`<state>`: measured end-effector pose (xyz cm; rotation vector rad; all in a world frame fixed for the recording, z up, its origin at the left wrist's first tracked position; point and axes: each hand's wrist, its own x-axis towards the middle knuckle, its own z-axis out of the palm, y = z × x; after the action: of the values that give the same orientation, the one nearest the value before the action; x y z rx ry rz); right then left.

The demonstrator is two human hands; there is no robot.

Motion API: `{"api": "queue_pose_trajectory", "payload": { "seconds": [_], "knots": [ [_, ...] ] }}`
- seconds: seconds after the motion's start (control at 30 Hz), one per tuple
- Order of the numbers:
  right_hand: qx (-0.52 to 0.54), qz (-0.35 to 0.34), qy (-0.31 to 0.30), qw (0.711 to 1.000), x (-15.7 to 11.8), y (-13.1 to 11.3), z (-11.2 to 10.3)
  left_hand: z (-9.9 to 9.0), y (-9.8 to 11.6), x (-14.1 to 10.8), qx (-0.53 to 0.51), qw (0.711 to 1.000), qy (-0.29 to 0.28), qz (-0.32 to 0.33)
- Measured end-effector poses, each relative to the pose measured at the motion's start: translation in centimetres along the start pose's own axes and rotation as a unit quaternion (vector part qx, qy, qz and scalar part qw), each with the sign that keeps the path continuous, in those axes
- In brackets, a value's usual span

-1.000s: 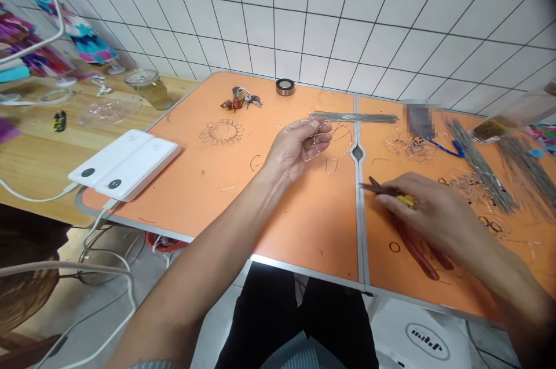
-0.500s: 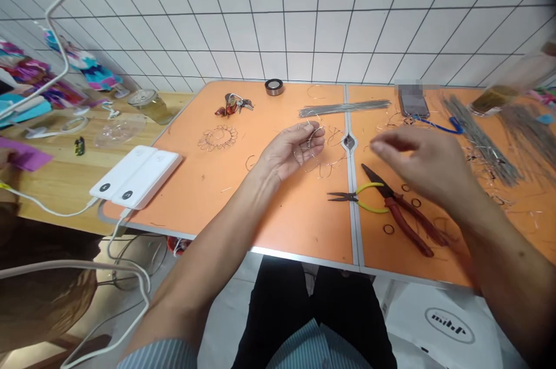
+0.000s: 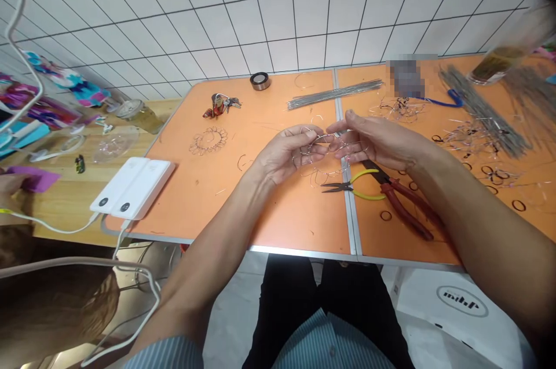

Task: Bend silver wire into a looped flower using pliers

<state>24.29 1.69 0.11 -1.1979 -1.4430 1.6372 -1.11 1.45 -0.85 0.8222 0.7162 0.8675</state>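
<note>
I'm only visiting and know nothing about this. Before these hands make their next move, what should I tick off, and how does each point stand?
1. Left hand has hold of the thin wire: ok, between thumb and fingers.
2. Right hand grips the wire too: cannot tell, too fine to see.
3. Right hand holds no pliers: ok.
4. Yellow-handled pliers and red-handled pliers lie apart: not ok, they overlap in view.
5. Wire bundle clear of the hands: ok, it lies beyond them.
</note>
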Motion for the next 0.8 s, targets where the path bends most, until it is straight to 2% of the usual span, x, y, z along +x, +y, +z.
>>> {"api": "queue_pose_trajectory", "payload": {
  "seconds": [0.2,0.47,0.57,0.63,0.73,0.8],
  "knots": [
    [0.038,-0.039,0.061,0.997,-0.5,-0.3,0.9,0.3,-0.5,0.2,0.017,1.000,0.019,-0.003],
    [0.017,-0.067,0.121,0.990,-0.3,-0.1,0.8,0.6,-0.8,0.3,0.018,1.000,0.015,-0.006],
    [-0.052,-0.077,0.151,0.984,-0.2,-0.1,0.9,0.8,-0.9,0.3,0.015,1.000,0.025,-0.010],
    [-0.160,-0.133,0.211,0.955,-0.4,-0.1,1.1,0.9,-1.0,0.3,0.012,0.999,0.041,-0.006],
    [-0.334,-0.260,0.305,0.853,-1.0,-0.2,1.7,1.2,-1.0,0.4,0.002,0.998,0.068,0.009],
    [-0.424,-0.316,0.311,0.790,-1.4,-0.1,2.4,1.4,-1.0,0.4,-0.007,0.996,0.086,0.021]
  ]
}}
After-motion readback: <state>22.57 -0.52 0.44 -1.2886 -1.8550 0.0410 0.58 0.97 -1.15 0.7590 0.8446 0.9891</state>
